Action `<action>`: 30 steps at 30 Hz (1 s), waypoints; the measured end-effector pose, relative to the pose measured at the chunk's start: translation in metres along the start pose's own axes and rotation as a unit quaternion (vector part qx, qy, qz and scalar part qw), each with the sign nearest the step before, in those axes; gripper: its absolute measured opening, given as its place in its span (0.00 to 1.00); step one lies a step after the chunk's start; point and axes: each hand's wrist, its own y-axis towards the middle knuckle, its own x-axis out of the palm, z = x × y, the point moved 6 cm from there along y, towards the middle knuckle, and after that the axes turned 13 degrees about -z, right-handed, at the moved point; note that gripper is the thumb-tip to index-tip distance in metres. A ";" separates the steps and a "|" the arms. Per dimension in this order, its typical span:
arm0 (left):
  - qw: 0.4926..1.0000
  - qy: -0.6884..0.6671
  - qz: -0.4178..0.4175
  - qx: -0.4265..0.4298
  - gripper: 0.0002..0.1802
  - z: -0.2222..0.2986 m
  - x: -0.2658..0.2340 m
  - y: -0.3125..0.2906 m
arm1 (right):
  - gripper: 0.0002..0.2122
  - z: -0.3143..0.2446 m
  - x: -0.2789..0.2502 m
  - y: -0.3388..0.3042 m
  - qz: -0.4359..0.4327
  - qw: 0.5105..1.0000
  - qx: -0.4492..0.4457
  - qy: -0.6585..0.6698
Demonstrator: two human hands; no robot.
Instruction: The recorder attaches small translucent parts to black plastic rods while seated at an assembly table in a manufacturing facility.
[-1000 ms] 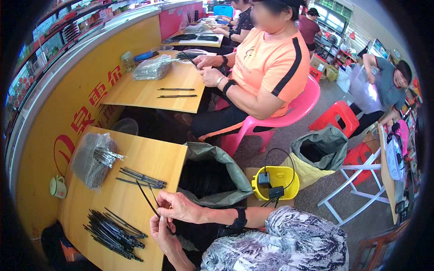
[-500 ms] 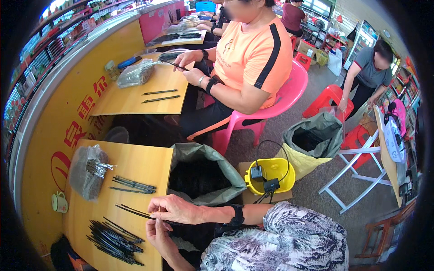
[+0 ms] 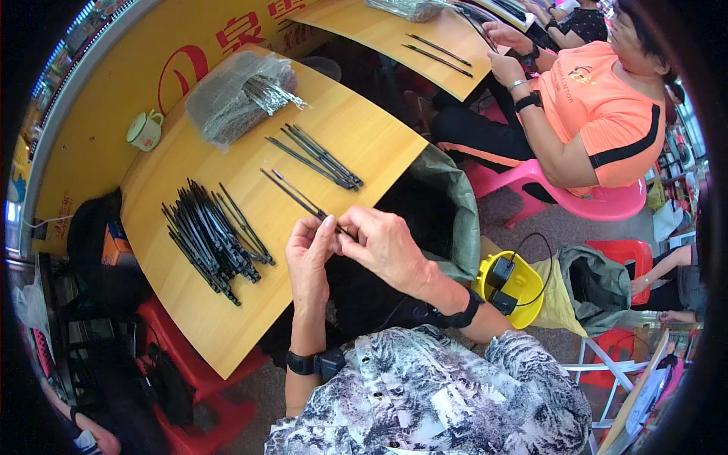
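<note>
Just past the table's right edge, my left hand (image 3: 309, 254) and my right hand (image 3: 390, 246) meet, fingers closed in a pinch. Between them they hold a pair of thin black strips (image 3: 294, 192), whose far ends point up and left over the table. Their near ends are covered by my fingers. Left of my hands, a thick pile of black strips (image 3: 212, 241) lies on the wooden table (image 3: 167, 277). A smaller group of black strips (image 3: 318, 159) lies beyond my hands.
A clear plastic bag with thin silvery strands (image 3: 235, 98) and a pale mug (image 3: 145, 131) stand toward the yellow partition. An open grey-green sack (image 3: 462, 212) is by the table's right edge, near a yellow bucket (image 3: 523, 299). A co-worker in orange (image 3: 599, 114) sits opposite.
The view has swung toward the left, so the table and my hands now sit higher and more to the right. Both hands remain together on the black strips.
</note>
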 end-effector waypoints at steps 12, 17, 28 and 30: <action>0.993 0.040 -0.008 0.115 0.21 0.004 -0.010 0.006 | 0.05 0.012 0.016 0.065 0.038 0.987 0.026 -0.156; 0.994 0.000 -0.005 0.105 0.21 -0.001 -0.012 0.006 | 0.05 0.014 0.024 0.077 0.001 0.950 0.035 -0.309; 0.988 0.149 -0.013 0.029 0.22 0.011 -0.003 0.019 | 0.14 0.052 -0.010 0.074 0.133 0.934 0.131 -0.304; 0.982 0.176 -0.031 0.053 0.23 0.014 0.002 0.027 | 0.15 0.057 -0.006 0.078 0.154 0.946 0.118 -0.260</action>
